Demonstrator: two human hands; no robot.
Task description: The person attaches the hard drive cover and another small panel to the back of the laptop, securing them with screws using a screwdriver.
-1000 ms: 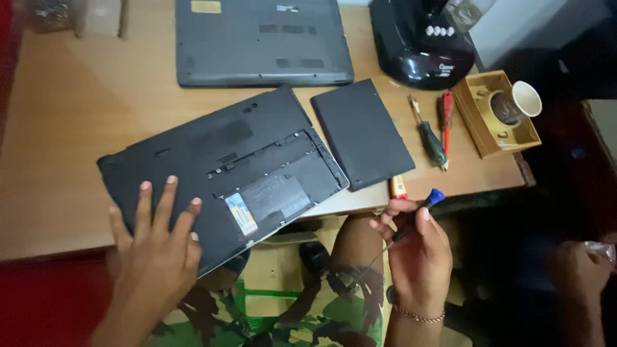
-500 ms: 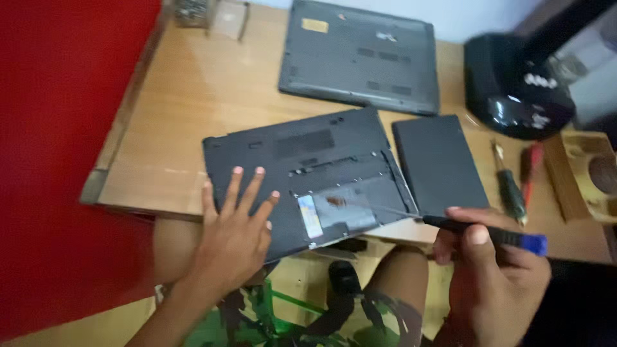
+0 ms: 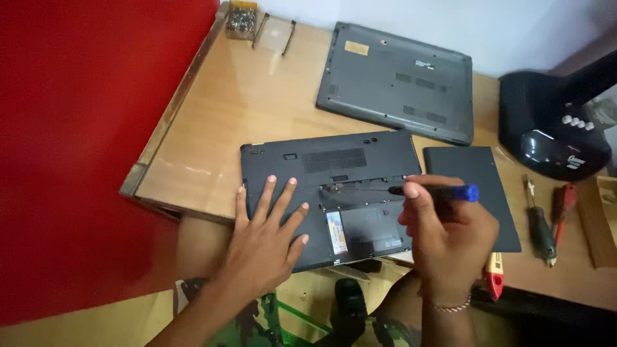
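Note:
A black laptop (image 3: 334, 160) lies upside down at the table's front edge, its bottom cover off and an inner bay showing. My left hand (image 3: 267, 238) rests flat on its left part, fingers spread. My right hand (image 3: 447, 238) is closed around a thin black screwdriver with a blue cap (image 3: 443, 191). The screwdriver's tip reaches left into the open bay near a small part. The removed black cover panel (image 3: 479, 186) lies on the table just right of the laptop.
A second grey laptop (image 3: 398, 80) lies upside down at the back. A black fan base (image 3: 553, 135) stands at the right. Two screwdrivers (image 3: 546, 222) and a red-yellow tool (image 3: 493, 283) lie near the right. A red wall (image 3: 83, 148) borders the wooden table (image 3: 257, 103) on the left.
The view has swung left. My right hand has moved from below the table edge up over the laptop, bringing the screwdriver tip into the open bay. My left hand stays flat on the laptop.

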